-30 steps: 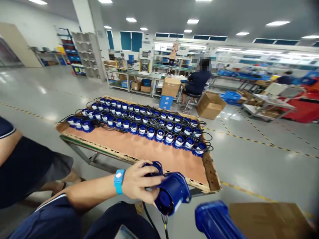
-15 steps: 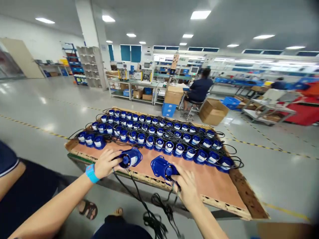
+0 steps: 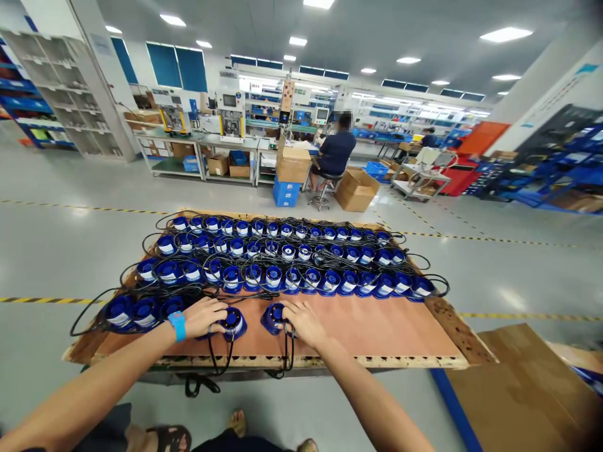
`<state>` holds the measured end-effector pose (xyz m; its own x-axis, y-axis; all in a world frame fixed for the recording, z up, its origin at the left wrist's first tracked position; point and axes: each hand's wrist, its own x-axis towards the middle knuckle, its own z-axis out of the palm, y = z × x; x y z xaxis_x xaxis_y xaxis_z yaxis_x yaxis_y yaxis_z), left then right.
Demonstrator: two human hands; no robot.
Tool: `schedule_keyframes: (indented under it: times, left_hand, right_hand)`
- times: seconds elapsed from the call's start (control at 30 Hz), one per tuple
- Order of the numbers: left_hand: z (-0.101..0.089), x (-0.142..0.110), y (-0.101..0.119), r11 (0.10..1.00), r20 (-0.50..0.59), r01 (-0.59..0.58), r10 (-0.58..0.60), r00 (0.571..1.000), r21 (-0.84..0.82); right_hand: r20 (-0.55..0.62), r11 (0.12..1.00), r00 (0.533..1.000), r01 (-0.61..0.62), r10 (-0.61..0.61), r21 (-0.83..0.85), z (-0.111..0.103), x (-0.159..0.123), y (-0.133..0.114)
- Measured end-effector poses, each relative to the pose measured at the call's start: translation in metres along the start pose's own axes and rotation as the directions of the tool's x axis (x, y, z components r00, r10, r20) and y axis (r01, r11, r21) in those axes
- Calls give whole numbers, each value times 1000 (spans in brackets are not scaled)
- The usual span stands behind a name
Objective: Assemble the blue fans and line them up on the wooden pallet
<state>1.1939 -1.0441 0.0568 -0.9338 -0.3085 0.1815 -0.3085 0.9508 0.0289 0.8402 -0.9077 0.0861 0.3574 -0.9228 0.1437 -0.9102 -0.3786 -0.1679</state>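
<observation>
My left hand, with a bright blue band on its wrist, is closed on a blue round housing with a black cable. The housing stands upright on the brown board, near its front edge. A second blue housing is gripped by my right hand, also upright on the board, a small gap to the right of the first. Black cables from both hang over the front edge. Behind them, rows of similar blue housings with white labels and tangled black cables cover the board.
A raised wooden rim borders the board. Cardboard lies at the lower right. Another person's sandaled foot shows at the lower left. Across the aisle, a person sits on a stool beside an open carton.
Both housings, tilted above the board's front part before, now stand upright on it. My hands have moved down with them, and the view has swung to the right.
</observation>
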Motion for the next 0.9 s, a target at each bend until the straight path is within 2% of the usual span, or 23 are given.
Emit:
schedule_keyframes:
  times: [0.13, 0.3, 0.4, 0.5, 0.57, 0.63, 0.7, 0.8, 0.9]
  left_hand:
    - [9, 2, -16, 993, -14, 9, -10, 1000, -114]
    - [16, -8, -24, 989, 16, 57, -55, 998, -136]
    - [16, -15, -21, 982, 58, 71, -62, 996, -177]
    - [8, -24, -13, 981, 126, 151, -136, 983, -118]
    - [-4, -30, -5, 974, 144, 221, -213, 966, -43]
    - [-20, -32, 7, 958, 114, 285, -281, 953, -18]
    - [-35, -21, 24, 935, 36, 350, -349, 936, -60]
    - [-43, 20, 53, 889, -60, 438, -448, 892, -131]
    - [-31, 68, 72, 886, 20, 438, -441, 898, -153]
  right_hand:
    - [-8, 999, 999, -50, 50, 0, 18, 10, -10]
    - [-98, 970, 966, -236, 240, 53, 42, 31, -52]
    - [-88, 963, 961, -254, 261, 89, 46, 38, -68]
    - [-71, 968, 969, -226, 235, 112, 39, 32, -60]
    - [-25, 947, 959, -273, 281, 171, 34, 22, -45]
    - [60, 899, 933, -358, 355, 252, 30, 12, -30]
    - [107, 858, 911, -411, 398, 309, 30, 4, -18]
    - [59, 842, 912, -399, 406, 363, 33, 0, -8]
    - [1, 830, 918, -358, 396, 428, 37, -2, -5]
